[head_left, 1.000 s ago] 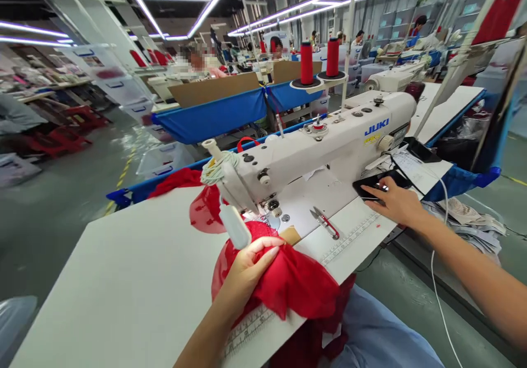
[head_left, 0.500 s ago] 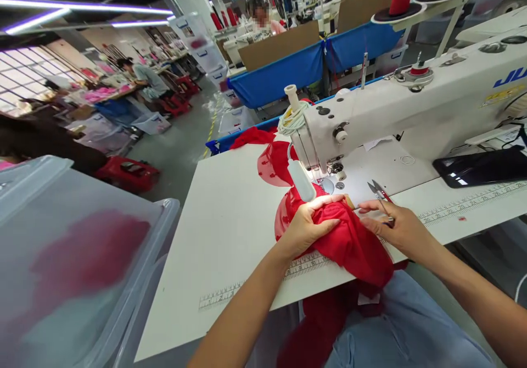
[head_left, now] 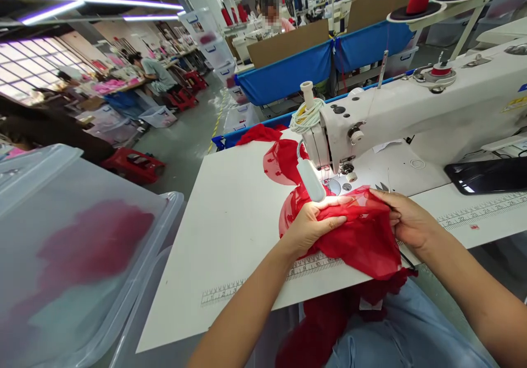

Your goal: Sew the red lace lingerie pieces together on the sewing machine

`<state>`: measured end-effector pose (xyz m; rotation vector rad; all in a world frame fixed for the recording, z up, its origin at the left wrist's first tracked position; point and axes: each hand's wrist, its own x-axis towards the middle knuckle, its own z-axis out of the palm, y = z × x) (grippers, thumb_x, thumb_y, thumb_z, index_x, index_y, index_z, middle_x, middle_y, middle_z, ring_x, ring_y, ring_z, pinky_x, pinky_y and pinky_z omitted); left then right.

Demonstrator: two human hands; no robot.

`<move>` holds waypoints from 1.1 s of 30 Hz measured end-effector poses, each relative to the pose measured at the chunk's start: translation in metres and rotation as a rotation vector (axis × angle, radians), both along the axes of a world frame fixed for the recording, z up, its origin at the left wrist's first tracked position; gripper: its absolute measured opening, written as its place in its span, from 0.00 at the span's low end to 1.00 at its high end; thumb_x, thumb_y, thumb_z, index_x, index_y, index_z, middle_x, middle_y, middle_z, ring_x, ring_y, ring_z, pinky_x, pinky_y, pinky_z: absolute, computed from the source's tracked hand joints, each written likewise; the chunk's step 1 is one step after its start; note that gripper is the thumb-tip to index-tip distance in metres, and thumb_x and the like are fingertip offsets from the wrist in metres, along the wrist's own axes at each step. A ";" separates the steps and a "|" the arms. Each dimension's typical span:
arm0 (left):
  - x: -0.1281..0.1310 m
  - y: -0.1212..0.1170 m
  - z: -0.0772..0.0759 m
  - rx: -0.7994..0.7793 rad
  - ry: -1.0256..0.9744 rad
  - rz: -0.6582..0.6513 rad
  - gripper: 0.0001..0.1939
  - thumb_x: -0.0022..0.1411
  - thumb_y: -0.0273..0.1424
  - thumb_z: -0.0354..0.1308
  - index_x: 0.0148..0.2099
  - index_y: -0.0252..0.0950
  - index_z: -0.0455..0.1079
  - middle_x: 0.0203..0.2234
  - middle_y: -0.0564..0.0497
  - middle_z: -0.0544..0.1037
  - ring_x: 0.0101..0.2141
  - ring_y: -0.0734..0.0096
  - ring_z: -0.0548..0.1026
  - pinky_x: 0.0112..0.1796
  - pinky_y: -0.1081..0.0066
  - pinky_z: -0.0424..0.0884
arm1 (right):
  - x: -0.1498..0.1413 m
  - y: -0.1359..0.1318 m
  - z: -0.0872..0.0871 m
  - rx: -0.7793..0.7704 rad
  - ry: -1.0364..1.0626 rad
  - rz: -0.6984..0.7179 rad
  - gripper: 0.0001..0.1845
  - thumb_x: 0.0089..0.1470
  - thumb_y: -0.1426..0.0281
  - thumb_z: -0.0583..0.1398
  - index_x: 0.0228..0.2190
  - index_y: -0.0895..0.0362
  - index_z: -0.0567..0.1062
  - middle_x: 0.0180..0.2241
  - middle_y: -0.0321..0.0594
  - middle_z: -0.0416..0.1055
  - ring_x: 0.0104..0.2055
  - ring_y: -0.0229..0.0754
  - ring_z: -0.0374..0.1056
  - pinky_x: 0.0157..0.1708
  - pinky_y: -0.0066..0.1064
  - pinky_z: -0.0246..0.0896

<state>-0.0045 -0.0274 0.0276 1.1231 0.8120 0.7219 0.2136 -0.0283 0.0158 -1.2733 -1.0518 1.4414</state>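
one left grip [head_left: 307, 229], one right grip [head_left: 407, 219], holding one red cloth [head_left: 362, 244]

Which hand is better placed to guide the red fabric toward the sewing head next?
Probably the left hand: it holds the red fabric closer to the sewing head, while the right hand holds it farther right.

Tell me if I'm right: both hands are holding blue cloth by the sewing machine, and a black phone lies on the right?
Not quite: the cloth is red, as the head view shows. The left hand and right hand do hold it by the sewing machine, and a black phone lies on the right.
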 end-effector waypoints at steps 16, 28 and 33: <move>0.005 0.001 -0.002 0.111 0.054 0.103 0.17 0.56 0.37 0.68 0.47 0.37 0.79 0.48 0.45 0.81 0.49 0.56 0.77 0.51 0.64 0.73 | -0.032 -0.027 -0.003 0.351 -0.555 -0.061 0.12 0.56 0.57 0.57 0.34 0.51 0.73 0.35 0.38 0.78 0.32 0.43 0.72 0.32 0.34 0.67; 0.006 0.002 -0.008 0.042 0.050 0.212 0.16 0.54 0.34 0.70 0.45 0.35 0.79 0.45 0.45 0.82 0.49 0.56 0.78 0.52 0.62 0.73 | -0.023 -0.059 0.013 0.411 -0.925 0.104 0.22 0.66 0.53 0.43 0.49 0.45 0.71 0.42 0.42 0.78 0.40 0.49 0.75 0.33 0.38 0.68; 0.006 0.003 -0.008 -0.008 0.039 0.229 0.16 0.52 0.34 0.71 0.43 0.34 0.80 0.41 0.45 0.83 0.46 0.56 0.79 0.49 0.63 0.74 | -0.028 -0.060 0.007 0.546 -1.104 0.136 0.26 0.62 0.70 0.45 0.55 0.45 0.71 0.44 0.41 0.79 0.40 0.47 0.76 0.25 0.33 0.65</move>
